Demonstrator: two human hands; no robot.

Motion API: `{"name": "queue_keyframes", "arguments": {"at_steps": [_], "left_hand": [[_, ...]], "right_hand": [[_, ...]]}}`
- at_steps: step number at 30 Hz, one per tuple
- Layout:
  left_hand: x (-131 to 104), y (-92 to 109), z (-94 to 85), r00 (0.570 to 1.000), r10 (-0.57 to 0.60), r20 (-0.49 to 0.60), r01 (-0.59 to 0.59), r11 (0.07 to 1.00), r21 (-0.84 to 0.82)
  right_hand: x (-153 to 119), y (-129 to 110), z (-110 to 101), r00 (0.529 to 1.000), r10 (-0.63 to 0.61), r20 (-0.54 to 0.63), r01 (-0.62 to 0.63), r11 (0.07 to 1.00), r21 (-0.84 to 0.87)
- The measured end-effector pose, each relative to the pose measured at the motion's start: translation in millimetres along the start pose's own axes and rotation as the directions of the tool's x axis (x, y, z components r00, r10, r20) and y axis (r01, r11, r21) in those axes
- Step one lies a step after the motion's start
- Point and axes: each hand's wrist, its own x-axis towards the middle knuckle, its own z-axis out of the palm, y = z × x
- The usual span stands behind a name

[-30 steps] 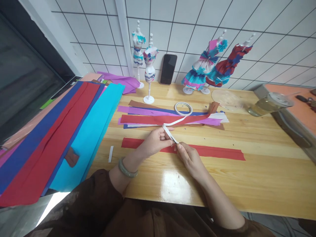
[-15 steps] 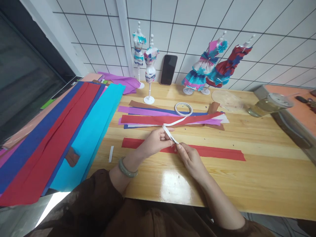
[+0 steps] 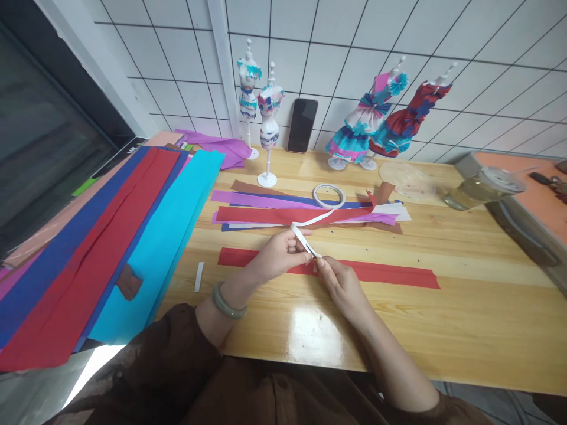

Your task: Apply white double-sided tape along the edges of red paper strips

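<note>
White narrow tape (image 3: 303, 239) runs in a flat band from its ring-shaped white roll (image 3: 316, 199) down to my hands. The grip of my left hand (image 3: 282, 255) is closed on the band near its fold, and the thumb and forefinger of my right hand (image 3: 339, 280) pinch its lower end; a thin dark line shows between them, too small to identify. Beneath my fingers, a long red crepe-paper strip (image 3: 390, 274) lies across the wooden worktop (image 3: 443, 336), partly covered by my hands.

Just beyond them, a layered bundle of red, purple, blue, brown and white paper strips (image 3: 257, 213) lies between me and the tiled wall (image 3: 336, 65), the roll resting on it. A short white strip (image 3: 199, 277) sits alone to the left. Past that, long red, blue and turquoise paper sheets (image 3: 170, 230) cover the left side, a small brown scrap (image 3: 129, 281) on top.

Along the back stand two paint-daubed white mannequins (image 3: 269, 118), a dark upright phone (image 3: 303, 125) and two mannequins in ruffled paper dresses (image 3: 361, 127). At the right, a clear lidded cup of yellowish liquid (image 3: 476, 190) stands well apart from my grip.
</note>
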Motion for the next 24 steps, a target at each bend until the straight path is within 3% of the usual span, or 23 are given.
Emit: {"name": "queue_keyframes", "arguments": {"at_steps": [6, 12, 17, 24], "left_hand": [[1.3, -2.4, -0.9, 1.000, 0.016, -0.001, -0.016, 1.000, -0.014], [1.4, -0.8, 0.5, 1.000, 0.019, -0.003, -0.019, 0.990, -0.141], [-0.5, 2.1, 4.0, 0.998, -0.065, 0.021, 0.068, 0.957, -0.281], [-0.2, 2.0, 0.0, 0.970, -0.234, 0.071, 0.237, 0.827, -0.509]], "right_hand": [[0.5, 1.9, -0.1, 0.999, -0.010, -0.035, 0.008, 0.999, -0.034], [1.7, 2.6, -2.4, 0.996, 0.011, -0.085, -0.014, 0.999, -0.042], [2.5, 3.9, -3.0, 0.990, 0.034, -0.135, -0.032, 0.999, 0.019], [1.3, 2.0, -2.4, 0.992, 0.010, -0.129, 0.007, 0.991, 0.131]]}}
